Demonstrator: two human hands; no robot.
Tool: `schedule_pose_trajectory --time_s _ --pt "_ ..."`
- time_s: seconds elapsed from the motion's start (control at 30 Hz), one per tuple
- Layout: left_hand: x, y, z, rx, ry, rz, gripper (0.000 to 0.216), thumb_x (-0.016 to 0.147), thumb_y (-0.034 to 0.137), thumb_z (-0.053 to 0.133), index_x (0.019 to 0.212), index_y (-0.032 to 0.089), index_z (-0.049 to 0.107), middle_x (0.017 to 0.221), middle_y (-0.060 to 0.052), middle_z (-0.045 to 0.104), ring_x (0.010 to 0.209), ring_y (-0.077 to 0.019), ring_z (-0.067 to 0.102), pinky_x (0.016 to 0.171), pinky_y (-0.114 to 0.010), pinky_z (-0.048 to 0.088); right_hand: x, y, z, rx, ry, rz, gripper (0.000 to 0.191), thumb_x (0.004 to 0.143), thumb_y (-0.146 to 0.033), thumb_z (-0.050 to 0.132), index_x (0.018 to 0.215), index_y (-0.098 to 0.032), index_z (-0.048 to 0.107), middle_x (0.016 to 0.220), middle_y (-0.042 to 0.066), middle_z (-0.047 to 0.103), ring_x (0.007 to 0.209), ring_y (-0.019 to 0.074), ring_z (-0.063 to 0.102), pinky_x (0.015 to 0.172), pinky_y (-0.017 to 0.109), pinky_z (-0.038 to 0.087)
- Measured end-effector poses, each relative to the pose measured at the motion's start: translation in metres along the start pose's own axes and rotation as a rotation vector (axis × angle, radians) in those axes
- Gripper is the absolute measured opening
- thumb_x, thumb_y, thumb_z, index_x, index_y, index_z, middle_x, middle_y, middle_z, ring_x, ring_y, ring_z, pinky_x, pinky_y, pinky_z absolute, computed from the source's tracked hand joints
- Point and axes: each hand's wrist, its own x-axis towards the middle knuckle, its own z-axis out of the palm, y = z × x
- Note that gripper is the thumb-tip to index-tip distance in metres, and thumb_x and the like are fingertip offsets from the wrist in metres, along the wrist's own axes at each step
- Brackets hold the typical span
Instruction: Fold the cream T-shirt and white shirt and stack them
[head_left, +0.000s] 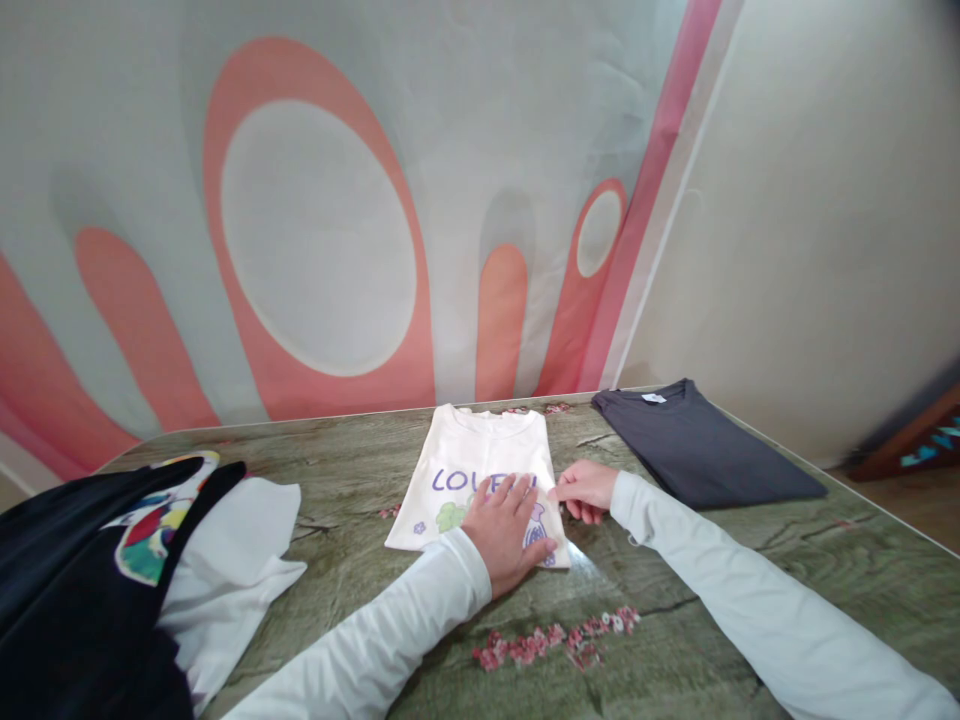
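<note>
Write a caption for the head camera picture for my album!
Left hand presses flat on a folded white T-shirt while the right hand touches its edge.

Coral-and-grey patterned wall (315, 200), plain cream wall (825, 200), green marbled table (352, 480).

white tee (480, 460) print: purple "LOVE…", end covered by left hand (504, 530)
grey tee (697, 445) neck label: too small to read

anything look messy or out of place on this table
Only the left side: a black garment with a colourful print and a white garment lie in a rumpled heap, unlike the white T-shirt and dark grey shirt, both folded flat. The pink flecks look printed on the table.
</note>
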Motion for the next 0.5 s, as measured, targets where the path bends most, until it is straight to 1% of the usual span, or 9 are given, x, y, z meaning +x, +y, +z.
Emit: schedule_pose_trajectory --time_s 0.03,0.1,0.2,0.27,0.33,0.5 --pt "0.0 0.0 -0.002 -0.016 -0.006 0.007 0.061 0.084 0.058 0.025 0.13 0.02 0.034 0.138 -0.009 0.029 0.125 -0.0288 0.026 0.1 -0.049 0.018 0.001 0.001 -0.001 0.028 -0.014 0.005 0.026 0.072 -0.032 0.06 0.057 -0.015 0.049 0.039 -0.004 0.054 0.029 0.0068 0.047 0.027 0.015 0.034" --pt "0.0 -0.001 -0.006 -0.057 -0.014 0.022 0.054 0.085 0.056 0.026 0.126 0.024 0.039 0.137 -0.007 0.032 0.123 -0.0289 0.028 0.099 -0.051 0.02 0.003 0.004 -0.003 0.088 0.004 0.014 0.02 0.075 -0.031 0.057 0.065 -0.015 0.05 0.043 -0.004 0.055 0.031 0.0075 0.05 0.028 0.015 0.035" --pt "0.002 -0.002 -0.013 -0.106 -0.007 0.036 0.045 0.087 0.052 0.025 0.117 0.026 0.048 0.132 -0.006 0.039 0.121 -0.0279 0.033 0.097 -0.05 0.024 0.009 0.004 -0.003 0.133 0.111 -0.014 0.018 0.081 -0.029 0.049 0.069 -0.015 0.051 0.049 -0.005 0.057 0.033 0.0057 0.05 0.029 0.014 0.036" --pt "0.003 -0.001 -0.015 -0.121 0.001 0.049 0.042 0.088 0.05 0.026 0.113 0.025 0.05 0.129 -0.005 0.043 0.12 -0.0267 0.034 0.097 -0.049 0.024 0.012 0.002 -0.001 0.118 0.163 -0.044 0.02 0.081 -0.027 0.047 0.066 -0.015 0.05 0.05 -0.005 0.056 0.032 0.0044 0.048 0.028 0.014 0.034" --pt "0.004 0.0 -0.015 -0.131 0.008 0.053 0.04 0.087 0.048 0.03 0.11 0.023 0.051 0.127 -0.006 0.044 0.12 -0.0258 0.034 0.098 -0.047 0.023 0.014 0.001 0.001 0.082 0.189 -0.058 0.022 0.079 -0.025 0.05 0.06 -0.015 0.049 0.045 -0.005 0.054 0.03 0.0042 0.046 0.027 0.014 0.032" --pt "0.002 0.004 -0.012 -0.167 0.014 0.036 0.038 0.085 0.047 0.036 0.107 0.019 0.05 0.129 -0.008 0.042 0.123 -0.026 0.029 0.1 -0.048 0.02 0.019 0.002 0.005 -0.006 0.246 -0.056 0.024 0.071 -0.024 0.058 0.05 -0.016 0.047 0.033 -0.006 0.047 0.025 0.0048 0.041 0.025 0.014 0.03"
